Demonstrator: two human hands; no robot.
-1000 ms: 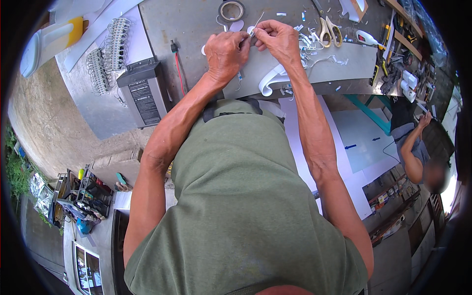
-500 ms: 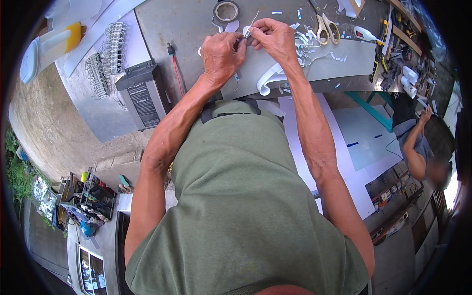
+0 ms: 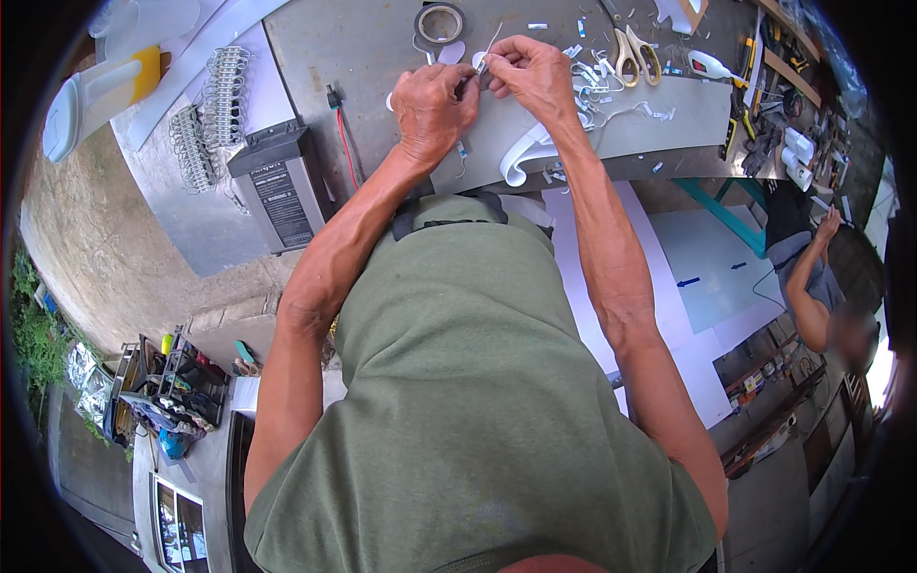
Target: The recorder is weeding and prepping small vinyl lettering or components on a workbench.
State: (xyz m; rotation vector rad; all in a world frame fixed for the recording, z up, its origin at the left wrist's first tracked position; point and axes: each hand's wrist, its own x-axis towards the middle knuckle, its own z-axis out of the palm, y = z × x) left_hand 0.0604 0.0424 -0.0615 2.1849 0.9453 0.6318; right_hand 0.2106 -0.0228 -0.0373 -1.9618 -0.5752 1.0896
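Over the grey work table, my left hand [image 3: 435,107] and my right hand [image 3: 533,78] meet with fingers pinched together. Between them is a thin pale wire [image 3: 494,38] whose end sticks up past my right fingertips. A small whitish piece [image 3: 479,65] shows at the fingertips, too small to name. My left fingers curl inward, so whatever they grip is mostly hidden. Just beyond my left hand lies a roll of dark tape [image 3: 462,23]. Under my right wrist is a curled white strip [image 3: 521,153].
Scissors [image 3: 627,59] and scattered white scraps [image 3: 597,81] lie to the right, near hand tools [image 3: 745,91]. On the left are a black battery box [image 3: 279,196], wired module strings [image 3: 225,95] and a yellow-and-white jug [image 3: 100,100]. Another person [image 3: 812,277] is at far right.
Both hands stay in nearly the same place and pose, still pinched at the wire. The whole view shifts very slightly.
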